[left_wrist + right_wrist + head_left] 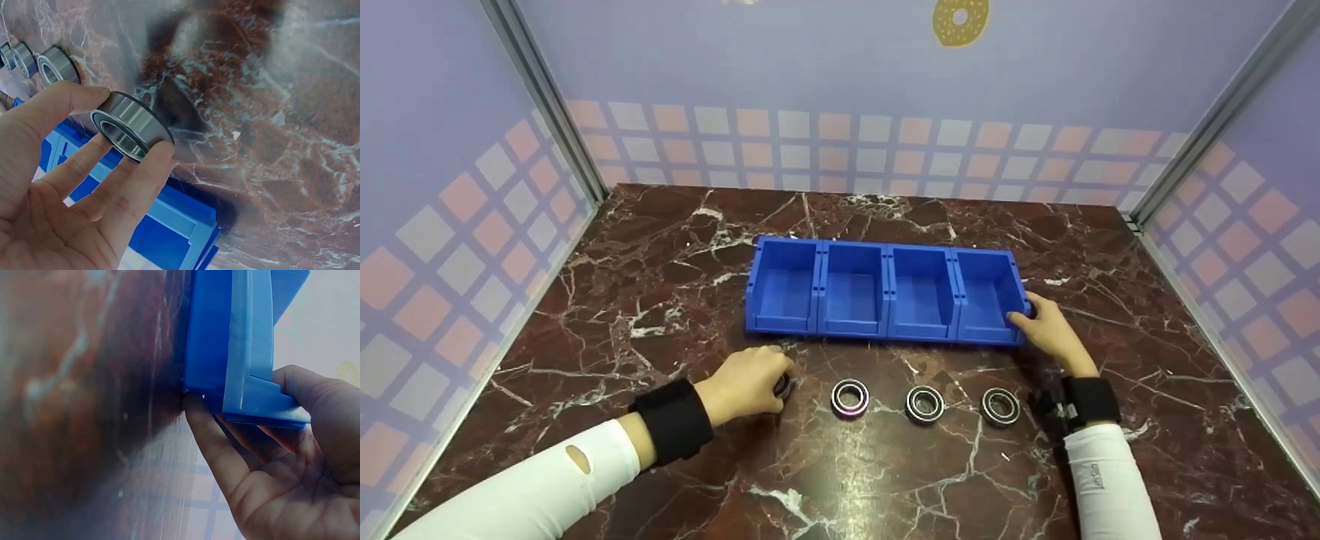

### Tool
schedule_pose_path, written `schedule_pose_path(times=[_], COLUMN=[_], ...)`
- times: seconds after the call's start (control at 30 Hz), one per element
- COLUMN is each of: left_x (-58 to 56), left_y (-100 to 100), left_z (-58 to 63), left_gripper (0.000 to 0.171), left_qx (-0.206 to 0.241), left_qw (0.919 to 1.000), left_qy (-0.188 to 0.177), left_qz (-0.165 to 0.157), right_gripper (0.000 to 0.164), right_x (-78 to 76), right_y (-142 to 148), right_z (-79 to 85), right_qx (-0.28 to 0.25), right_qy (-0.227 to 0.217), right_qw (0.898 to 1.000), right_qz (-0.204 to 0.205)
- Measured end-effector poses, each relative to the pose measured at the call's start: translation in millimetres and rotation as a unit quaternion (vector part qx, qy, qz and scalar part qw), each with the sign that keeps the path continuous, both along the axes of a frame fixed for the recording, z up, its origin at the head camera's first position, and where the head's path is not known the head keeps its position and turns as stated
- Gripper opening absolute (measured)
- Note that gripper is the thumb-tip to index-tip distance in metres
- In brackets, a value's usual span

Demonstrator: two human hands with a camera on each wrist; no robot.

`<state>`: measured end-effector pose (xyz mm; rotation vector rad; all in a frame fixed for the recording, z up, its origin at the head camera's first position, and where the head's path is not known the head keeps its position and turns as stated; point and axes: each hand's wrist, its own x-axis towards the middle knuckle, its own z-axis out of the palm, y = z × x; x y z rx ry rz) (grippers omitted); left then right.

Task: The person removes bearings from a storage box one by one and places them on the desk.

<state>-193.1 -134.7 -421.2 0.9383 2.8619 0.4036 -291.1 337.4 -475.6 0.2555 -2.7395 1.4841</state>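
Note:
My left hand [748, 382] pinches a steel ball bearing [133, 125] between thumb and fingertips, in front of the left end of a row of joined blue bins [851, 328]. In the left wrist view the bearing is tilted, its ring opening partly facing the palm. At the other end of the row, my right hand [1048, 328] grips the side wall of the rightmost bin [247, 382], thumb over the edge and fingers against the outside. Three more bearings lie flat in front of the bins: one with a purplish rim [850, 399], a middle one [925, 405] and a right one [1000, 407].
The bins stand side by side on a dark red marbled table [675, 240], their insides showing no contents. A lilac wall with pink and white squares [840, 142] closes off the back, with similar panels at left and right.

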Motion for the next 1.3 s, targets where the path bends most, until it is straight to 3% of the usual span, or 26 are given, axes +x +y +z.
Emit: schedule_pose_path(times=[1.3], left_x=[14.7], left_y=[-6], left_z=[-19.7], left_gripper=[0.030], left_qx=[0.010], left_qw=[0.9987], left_qy=[0.048], left_qz=[0.015], right_gripper=[0.045], right_x=[-0.8], right_y=[2], right_z=[-1.0], right_qx=[0.008], right_qy=[0.012], right_qw=[1.000], right_qz=[0.004])
